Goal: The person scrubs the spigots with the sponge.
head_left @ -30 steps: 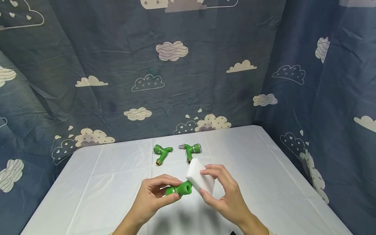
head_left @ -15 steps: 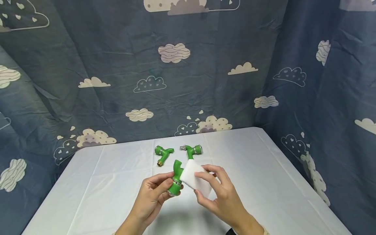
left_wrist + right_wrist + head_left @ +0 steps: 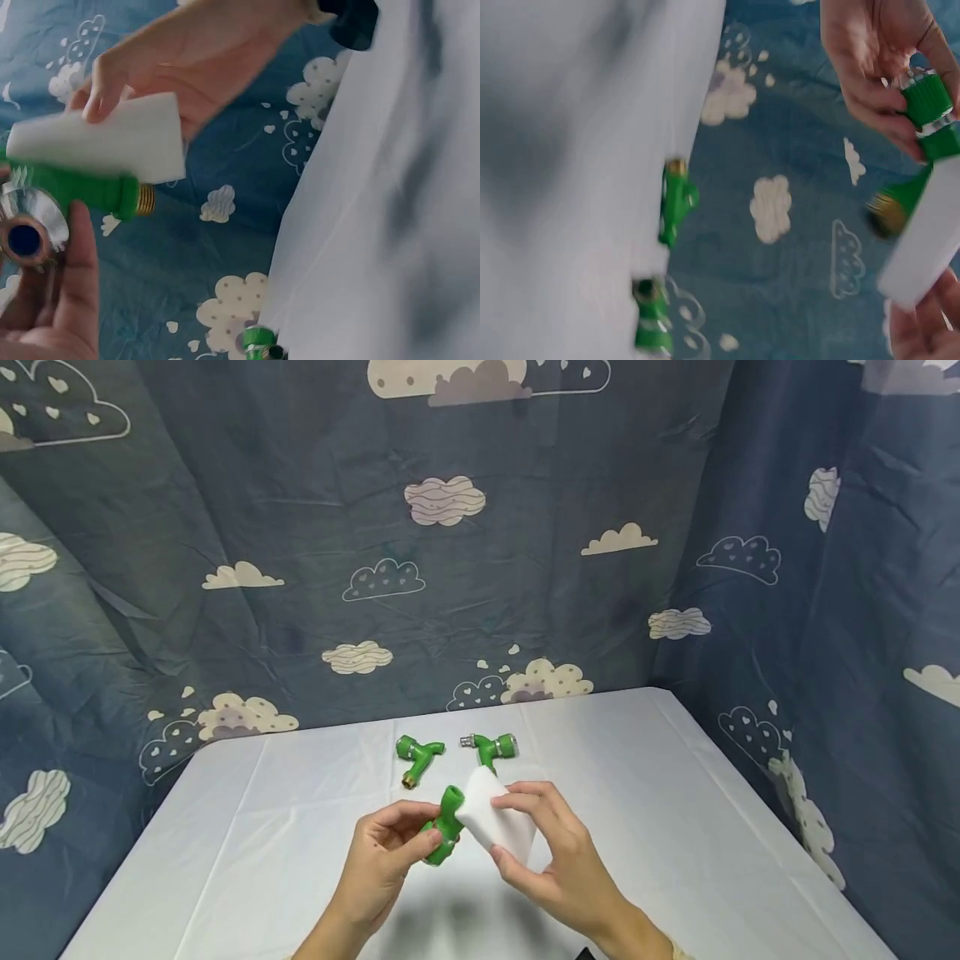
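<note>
My left hand (image 3: 378, 864) holds a green tap (image 3: 450, 810) by its ribbed knob (image 3: 928, 99), thumb on the near side. The spout's open end points up in the head view, and a brass threaded end (image 3: 146, 200) shows in the left wrist view. A white block-shaped sponge (image 3: 491, 827) is pinched between the thumb and fingers of my right hand (image 3: 558, 860). Its left corner meets the tap's body. In the left wrist view the sponge lies along the green body. Both things are held up over the table.
Two more green taps lie farther back on the white-covered table (image 3: 675, 827): one tap (image 3: 422, 760) at left with a brass end, another tap (image 3: 493, 746) at right with a metal nozzle, partly behind the sponge. A dark cloud-print curtain (image 3: 525, 593) surrounds the table.
The tap has turned in my left hand, its spout swinging from facing right to pointing up. My right hand and the sponge have shifted slightly left, staying close against the tap.
</note>
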{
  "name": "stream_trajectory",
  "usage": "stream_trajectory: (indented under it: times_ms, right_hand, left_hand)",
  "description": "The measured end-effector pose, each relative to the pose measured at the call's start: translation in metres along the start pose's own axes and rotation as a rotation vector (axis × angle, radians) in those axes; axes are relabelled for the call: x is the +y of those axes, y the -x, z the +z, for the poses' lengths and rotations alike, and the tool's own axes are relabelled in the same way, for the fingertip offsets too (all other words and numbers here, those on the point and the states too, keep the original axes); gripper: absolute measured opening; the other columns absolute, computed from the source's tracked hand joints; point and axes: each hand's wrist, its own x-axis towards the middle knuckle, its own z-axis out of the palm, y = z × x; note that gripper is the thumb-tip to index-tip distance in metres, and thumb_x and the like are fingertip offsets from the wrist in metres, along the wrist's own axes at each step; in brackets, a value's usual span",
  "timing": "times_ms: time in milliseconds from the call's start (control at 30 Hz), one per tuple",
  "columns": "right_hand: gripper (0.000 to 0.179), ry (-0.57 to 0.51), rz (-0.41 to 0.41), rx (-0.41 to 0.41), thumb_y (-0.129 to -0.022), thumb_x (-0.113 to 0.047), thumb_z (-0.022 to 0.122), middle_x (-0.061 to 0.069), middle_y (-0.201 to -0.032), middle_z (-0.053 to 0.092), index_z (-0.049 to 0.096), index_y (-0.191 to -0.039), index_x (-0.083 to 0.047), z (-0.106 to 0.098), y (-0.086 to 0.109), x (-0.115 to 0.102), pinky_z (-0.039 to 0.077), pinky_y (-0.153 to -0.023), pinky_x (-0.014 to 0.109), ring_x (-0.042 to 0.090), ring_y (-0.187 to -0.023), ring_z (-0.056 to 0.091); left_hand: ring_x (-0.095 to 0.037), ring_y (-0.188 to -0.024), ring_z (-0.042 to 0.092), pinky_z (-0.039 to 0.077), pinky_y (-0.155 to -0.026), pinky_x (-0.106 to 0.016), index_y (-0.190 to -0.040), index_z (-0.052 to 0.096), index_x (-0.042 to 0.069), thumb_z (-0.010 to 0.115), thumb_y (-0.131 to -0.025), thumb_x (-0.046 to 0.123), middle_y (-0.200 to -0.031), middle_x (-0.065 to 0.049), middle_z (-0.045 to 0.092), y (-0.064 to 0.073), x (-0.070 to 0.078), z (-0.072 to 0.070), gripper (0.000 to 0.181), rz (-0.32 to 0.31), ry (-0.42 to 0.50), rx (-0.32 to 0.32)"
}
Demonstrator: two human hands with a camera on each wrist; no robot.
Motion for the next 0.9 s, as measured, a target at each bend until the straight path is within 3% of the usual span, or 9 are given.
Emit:
stream_trajectory:
  times_ms: [100,200,333,400,500,667,733,900]
  right_hand:
    - [0.052,-0.082,0.049,-0.048,-0.086,-0.008,0.084,-0.002,-0.130,0.066,0.065,-0.133,-0.023,0.002,0.000,0.002,0.057,-0.081,0.027,0.013,-0.109,0.064]
    - [0.049,-0.091,0.130,-0.082,-0.089,-0.010,0.083,-0.006,-0.126,0.068,0.065,-0.132,-0.025,0.003,0.003,0.009,0.056,-0.080,0.026,0.009,-0.105,0.064]
    - [0.044,-0.037,0.223,-0.089,-0.090,-0.013,0.083,-0.008,-0.121,0.069,0.068,-0.129,-0.026,0.004,0.005,0.020,0.057,-0.079,0.025,0.007,-0.103,0.063]
    - [0.043,-0.033,0.235,-0.056,-0.090,-0.012,0.083,-0.007,-0.120,0.070,0.069,-0.128,-0.025,0.004,0.006,0.022,0.057,-0.079,0.025,0.008,-0.103,0.063]
    - [0.045,-0.086,0.190,-0.002,-0.089,-0.008,0.083,-0.004,-0.121,0.071,0.069,-0.129,-0.023,0.003,0.006,0.017,0.057,-0.082,0.025,0.010,-0.104,0.064]
    - [0.049,-0.139,0.096,-0.035,-0.088,-0.007,0.082,-0.002,-0.127,0.069,0.066,-0.133,-0.022,0.004,0.004,0.003,0.056,-0.084,0.026,0.011,-0.106,0.064]
    - [0.049,-0.103,0.107,-0.046,-0.089,-0.009,0.082,-0.003,-0.126,0.068,0.066,-0.132,-0.024,0.006,0.004,0.006,0.056,-0.082,0.027,0.011,-0.106,0.064]
    - [0.045,-0.026,0.192,-0.019,-0.088,-0.011,0.084,-0.007,-0.121,0.069,0.068,-0.128,-0.026,0.010,0.008,0.022,0.055,-0.080,0.027,0.010,-0.105,0.063]
  left_hand:
    - [-0.006,-0.096,0.072,0.064,-0.081,-0.020,-0.112,0.081,0.014,0.072,-0.094,-0.009,-0.112,0.004,0.079,0.001,0.001,-0.002,0.031,0.110,-0.018,-0.073]
    - [-0.008,-0.102,0.072,0.063,-0.083,-0.020,-0.111,0.082,0.011,0.070,-0.091,-0.016,-0.113,0.002,0.079,0.002,0.001,-0.003,0.035,0.224,-0.021,-0.138]
    - [-0.012,-0.108,0.072,0.064,-0.083,-0.022,-0.110,0.080,0.010,0.066,-0.092,-0.018,-0.114,0.001,0.080,0.001,0.000,-0.003,0.036,0.291,-0.003,-0.148]
    - [-0.012,-0.108,0.073,0.065,-0.082,-0.023,-0.110,0.079,0.012,0.065,-0.094,-0.017,-0.115,0.000,0.079,0.002,0.000,-0.002,0.035,0.279,0.021,-0.122]
    - [-0.011,-0.108,0.073,0.065,-0.082,-0.023,-0.109,0.078,0.013,0.064,-0.096,-0.016,-0.117,0.000,0.079,0.003,0.000,-0.002,0.035,0.248,0.065,-0.099]
    - [-0.011,-0.105,0.073,0.066,-0.083,-0.026,-0.107,0.077,0.013,0.062,-0.096,-0.015,-0.117,0.000,0.077,0.003,0.003,-0.002,0.033,0.232,0.123,-0.138]
    - [-0.012,-0.103,0.073,0.066,-0.084,-0.028,-0.105,0.075,0.013,0.058,-0.097,-0.015,-0.119,0.000,0.074,0.004,0.004,-0.003,0.033,0.213,0.152,-0.138]
    - [-0.015,-0.103,0.077,0.065,-0.097,-0.032,-0.106,0.059,0.015,0.048,-0.103,-0.009,-0.123,0.000,0.067,0.003,0.008,-0.007,0.027,0.093,0.276,-0.055]
